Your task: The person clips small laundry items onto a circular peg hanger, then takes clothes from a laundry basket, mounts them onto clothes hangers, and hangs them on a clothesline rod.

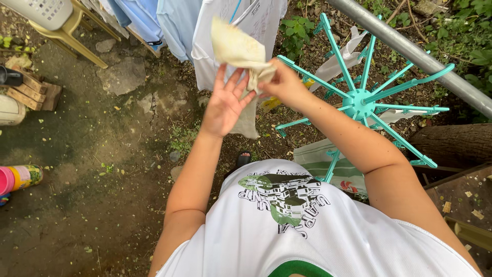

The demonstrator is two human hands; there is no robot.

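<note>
Your right hand (284, 84) pinches a pale yellow cloth (238, 51) at one bunched corner, fingers closed tight on it, and the cloth flares up and to the left above both hands, in front of the white shirt (205, 56) on the line. A second pale piece (247, 120) hangs down below your hands; you cannot tell from here whether it belongs to the same cloth. Your left hand (224, 105) is wide open, palm toward you and fingers spread, its fingertips just touching the cloth beside the pinch but gripping nothing. Both forearms are raised in front of your chest, the right one crossing over the near arms of the teal rack (361, 102), which stands just right of your hands under the grey pole (410, 48). As for progress, it looks like mid-work: several garments already hang along the line at the top edge of the view, blue ones (148, 20) left of the white shirt, and a white strip (348, 54) is on the rack's far side. Most of the rack's arms are bare, and the cloth in your hand is clipped to nothing yet. A bag (318, 159) lies on the ground under the rack, and a basket (43, 13) sits on a yellow chair (77, 36) at the top left corner.
</note>
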